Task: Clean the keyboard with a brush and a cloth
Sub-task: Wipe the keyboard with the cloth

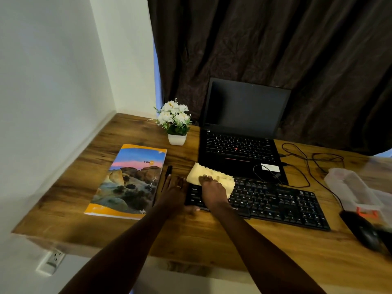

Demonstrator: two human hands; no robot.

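A black keyboard lies on the wooden desk, in front of an open laptop. A yellow cloth rests on the keyboard's far left corner. My right hand presses down flat on the cloth, fingers spread over it. My left hand grips the keyboard's left end, thumb at the near edge. A thin black brush lies on the desk just left of my left hand, partly hidden by it.
A colourful book lies at left. A white pot of flowers stands behind it. The black laptop is open behind the keyboard. Cables, a plastic bag and a black mouse sit at right.
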